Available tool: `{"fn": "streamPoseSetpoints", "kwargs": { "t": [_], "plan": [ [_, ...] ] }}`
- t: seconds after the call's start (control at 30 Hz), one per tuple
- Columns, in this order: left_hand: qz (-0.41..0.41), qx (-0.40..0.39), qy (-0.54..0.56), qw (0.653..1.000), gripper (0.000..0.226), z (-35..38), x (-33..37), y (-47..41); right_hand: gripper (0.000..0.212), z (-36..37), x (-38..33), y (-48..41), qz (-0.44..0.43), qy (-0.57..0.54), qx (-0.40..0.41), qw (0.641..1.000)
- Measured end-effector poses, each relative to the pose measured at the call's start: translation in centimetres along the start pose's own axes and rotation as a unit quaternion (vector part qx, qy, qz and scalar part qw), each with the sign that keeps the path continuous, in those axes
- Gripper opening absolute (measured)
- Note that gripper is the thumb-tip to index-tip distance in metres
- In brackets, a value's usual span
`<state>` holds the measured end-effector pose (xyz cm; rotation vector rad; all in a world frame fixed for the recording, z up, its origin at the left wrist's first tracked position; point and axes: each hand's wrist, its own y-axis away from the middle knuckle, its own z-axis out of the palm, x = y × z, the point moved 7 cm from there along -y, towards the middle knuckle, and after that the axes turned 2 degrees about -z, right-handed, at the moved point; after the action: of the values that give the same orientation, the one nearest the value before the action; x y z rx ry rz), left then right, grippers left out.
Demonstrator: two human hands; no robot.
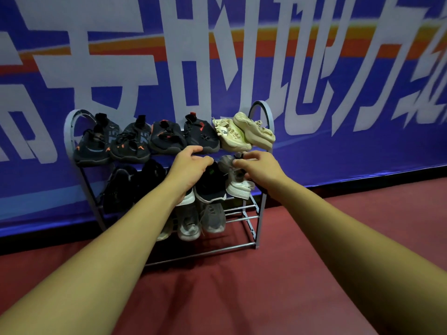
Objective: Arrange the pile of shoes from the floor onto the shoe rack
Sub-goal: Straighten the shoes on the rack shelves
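A grey metal shoe rack (260, 215) stands against the banner wall. Its top shelf holds several dark sneakers (130, 143) and a cream pair (244, 132) at the right. The middle shelf carries dark shoes (121, 187) on the left, a black shoe with a white sole (210, 184) and a grey-and-white shoe (238, 184) on the right. Grey sneakers (200, 221) sit on the bottom shelf. My left hand (191, 168) rests over the black shoe. My right hand (258, 166) grips the grey-and-white shoe at its top.
A blue banner (314, 93) with large white characters covers the wall behind the rack. Red carpet (242, 286) spreads in front and to the right. The bottom shelf's right part shows bare rails (244, 217).
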<state>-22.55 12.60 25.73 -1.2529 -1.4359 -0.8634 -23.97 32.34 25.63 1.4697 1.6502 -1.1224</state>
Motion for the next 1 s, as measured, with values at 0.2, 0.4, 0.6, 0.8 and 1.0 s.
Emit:
{"fn": "streamPoseSetpoints", "kwargs": {
  "t": [0.2, 0.4, 0.6, 0.8, 1.0],
  "plan": [
    [0.015, -0.037, -0.018, 0.999, 0.044, 4.9, 1.0, -0.8, 0.055, -3.1, 2.1, -0.4, 0.015, 0.027, 0.016, 0.999],
    [0.056, -0.047, -0.013, 0.997, 0.042, 8.6, 2.7, -2.2, 0.063, -4.9, 3.8, -2.2, 0.019, 0.011, 0.037, 0.999],
    [0.073, -0.003, -0.026, 0.997, 0.031, 10.6, 3.8, -4.4, 0.066, -5.7, 5.1, -5.1, 0.02, 0.013, 0.055, 0.998],
    [0.098, 0.062, -0.137, 0.984, 0.043, 11.8, 5.9, -6.5, 0.074, -5.7, 6.2, -8.1, 0.034, -0.04, 0.059, 0.997],
    [0.108, 0.056, -0.268, 0.956, 0.032, 12.9, 4.9, -7.3, 0.035, -4.9, 6.4, -9.2, 0.016, -0.118, 0.038, 0.992]
  ]
}}
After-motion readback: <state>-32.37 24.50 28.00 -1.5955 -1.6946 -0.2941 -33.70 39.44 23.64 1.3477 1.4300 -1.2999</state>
